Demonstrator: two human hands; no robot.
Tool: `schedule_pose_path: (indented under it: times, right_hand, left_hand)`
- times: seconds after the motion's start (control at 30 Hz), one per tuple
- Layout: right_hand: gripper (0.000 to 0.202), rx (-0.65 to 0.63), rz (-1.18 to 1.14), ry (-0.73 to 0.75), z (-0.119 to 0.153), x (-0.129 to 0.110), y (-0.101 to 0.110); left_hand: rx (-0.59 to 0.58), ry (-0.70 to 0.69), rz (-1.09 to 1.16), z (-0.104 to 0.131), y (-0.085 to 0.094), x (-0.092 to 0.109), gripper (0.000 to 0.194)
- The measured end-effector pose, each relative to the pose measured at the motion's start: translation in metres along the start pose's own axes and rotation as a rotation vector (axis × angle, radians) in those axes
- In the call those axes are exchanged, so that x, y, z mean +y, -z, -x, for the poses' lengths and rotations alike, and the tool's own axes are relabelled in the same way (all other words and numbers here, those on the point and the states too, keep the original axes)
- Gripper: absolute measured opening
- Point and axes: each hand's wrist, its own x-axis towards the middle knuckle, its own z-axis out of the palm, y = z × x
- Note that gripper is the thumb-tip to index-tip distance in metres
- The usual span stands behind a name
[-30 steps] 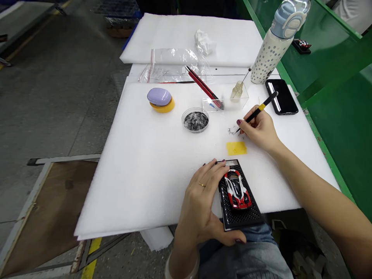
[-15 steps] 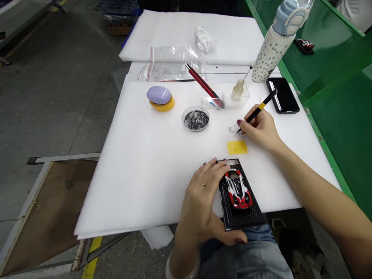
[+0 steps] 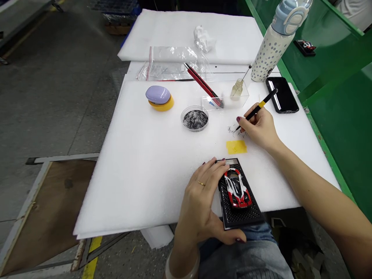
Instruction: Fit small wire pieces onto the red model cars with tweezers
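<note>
My left hand (image 3: 200, 197) is closed on the left edge of a black display base (image 3: 242, 215), thumb at the near end and fingertips at the far end. A red, white and black model car (image 3: 237, 188) sits on this textured base, which overhangs the table's near edge. My right hand (image 3: 260, 126) pinches slim black tweezers (image 3: 256, 110) with a yellow band. Their fine tip points down among scattered black slivers (image 3: 232, 130) on the white foam sheet (image 3: 139, 170). Just below the slivers lies a yellow sticky patch (image 3: 236, 147). Whether the tip holds a sliver is too small to tell.
A round clear dish (image 3: 195, 119) holds many black slivers. Behind it are a purple-and-yellow oval object (image 3: 159, 97), a red-and-black pen-like tool (image 3: 203, 83), a small glass bottle (image 3: 236, 89) in a clear tray, a phone (image 3: 281, 95) and a tall dotted bottle (image 3: 270, 50).
The tweezers' tip has shifted very slightly away from me among the black slivers. My left hand, the base and the car hold still; the view has drifted a little.
</note>
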Motion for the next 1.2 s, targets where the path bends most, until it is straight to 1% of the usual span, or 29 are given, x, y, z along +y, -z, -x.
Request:
schedule_pose_path:
  times: [0.13, 0.3, 0.4, 0.5, 0.6, 0.7, 0.77, 0.9, 1.2]
  right_hand:
    - [0.025, 0.002, 0.027, -0.036, 0.0, -0.005, -0.002]
    - [0.026, 0.002, 0.019, -0.057, 0.0, -0.007, -0.003]
    - [0.028, 0.001, -0.037, -0.081, 0.0, -0.008, -0.003]
    - [0.03, -0.039, -0.142, -0.1, 0.002, -0.012, 0.002]
    - [0.033, -0.098, -0.243, -0.037, 0.01, -0.015, 0.009]
    - [0.04, -0.139, -0.344, 0.047, 0.025, -0.013, 0.017]
    - [0.042, -0.153, -0.387, 0.074, 0.036, -0.009, 0.021]
    - [0.042, -0.176, -0.369, 0.064, 0.051, 0.001, 0.026]
    - [0.042, -0.197, -0.253, 0.063, 0.054, 0.007, 0.024]
  left_hand:
    - [0.004, -0.004, 0.001, 0.001, 0.0, -0.001, 0.116]
    - [0.009, -0.007, 0.01, -0.001, 0.0, -0.001, 0.111]
    - [0.0, -0.011, 0.012, -0.001, -0.001, -0.001, 0.112]
    - [0.002, -0.009, 0.002, -0.001, -0.002, -0.001, 0.113]
    - [-0.009, -0.007, -0.005, -0.002, -0.002, -0.001, 0.113]
    - [-0.018, -0.006, -0.002, -0.003, 0.0, 0.0, 0.112]
    - [-0.017, -0.001, -0.002, -0.003, 0.001, 0.0, 0.111]
    - [-0.033, 0.007, -0.008, -0.002, 0.002, 0.0, 0.11]
    - [-0.03, 0.002, -0.014, -0.002, 0.002, 0.001, 0.115]
